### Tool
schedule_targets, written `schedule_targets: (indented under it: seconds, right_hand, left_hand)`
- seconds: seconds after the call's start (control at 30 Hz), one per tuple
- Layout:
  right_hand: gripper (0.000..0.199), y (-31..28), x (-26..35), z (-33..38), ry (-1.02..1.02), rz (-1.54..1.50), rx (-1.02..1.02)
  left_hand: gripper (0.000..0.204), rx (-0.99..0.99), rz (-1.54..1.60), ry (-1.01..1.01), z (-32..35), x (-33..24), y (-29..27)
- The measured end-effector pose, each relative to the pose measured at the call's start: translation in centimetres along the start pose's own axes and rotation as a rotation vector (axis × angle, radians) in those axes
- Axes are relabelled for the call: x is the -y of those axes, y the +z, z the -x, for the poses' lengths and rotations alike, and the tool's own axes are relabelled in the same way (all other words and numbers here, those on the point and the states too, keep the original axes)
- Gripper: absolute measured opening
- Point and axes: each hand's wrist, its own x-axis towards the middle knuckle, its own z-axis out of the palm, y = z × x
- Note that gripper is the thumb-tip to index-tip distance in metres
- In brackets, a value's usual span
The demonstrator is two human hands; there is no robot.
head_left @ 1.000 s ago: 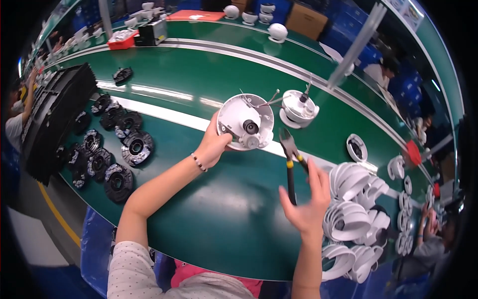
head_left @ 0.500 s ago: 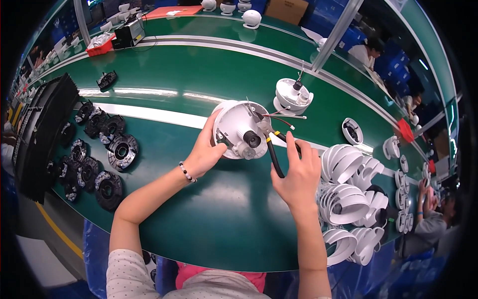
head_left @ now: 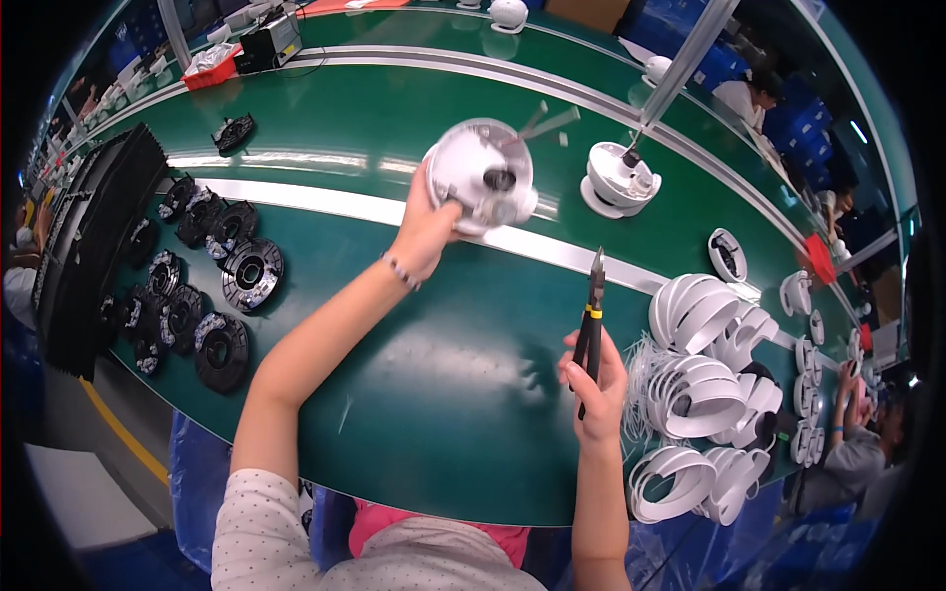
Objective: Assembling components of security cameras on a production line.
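Note:
My left hand (head_left: 431, 239) is closed round the lower left edge of a white round camera housing (head_left: 463, 163), held up over the table. Inside the housing's open face sit a black lens-like cylinder (head_left: 500, 178) and a clear round part; loose wires stick out at its upper right, smeared by motion. To the right, apart from the housing, my right hand (head_left: 599, 394) grips black-handled pliers (head_left: 595, 305) with yellow bands, jaws pointing up and closed. A second white housing (head_left: 621, 179), wires on top, stands beyond the pliers.
Black ring-shaped parts (head_left: 253, 275) lie in a group at the left, beside a black crate (head_left: 99, 246). White curved shells (head_left: 695, 394) and thin white ties (head_left: 645, 384) crowd the right. A small white oval cover (head_left: 727, 254) lies behind them. A thin pale strip (head_left: 344, 414) shows near the front.
The pliers have come away from the housing's wires, down and to the right, and their jaws have closed. My left hand has moved the housing slightly farther away.

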Motion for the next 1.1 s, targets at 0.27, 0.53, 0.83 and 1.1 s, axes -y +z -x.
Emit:
schedule_targets:
  seconds: [0.27,0.53,0.83,1.1]
  right_hand:
    - [0.067,1.3,-1.4,1.5,-0.413,1.056,0.106]
    - [0.067,0.5,-1.1,4.0,-0.240,1.353,0.166]
    - [0.032,-8.7,11.9,10.4,-0.266,1.643,-0.638]
    - [0.026,-12.9,12.0,11.5,-0.070,1.815,-0.408]
  left_hand:
    - [0.019,-0.041,0.606,-0.223,-17.8,5.8,-4.8]
    - [0.045,0.038,0.513,-0.312,-18.4,7.7,-4.2]
    - [0.046,0.093,0.073,-0.228,-2.3,-0.5,-5.7]
    - [0.041,-0.035,0.002,-0.055,2.6,-4.1,-9.1]
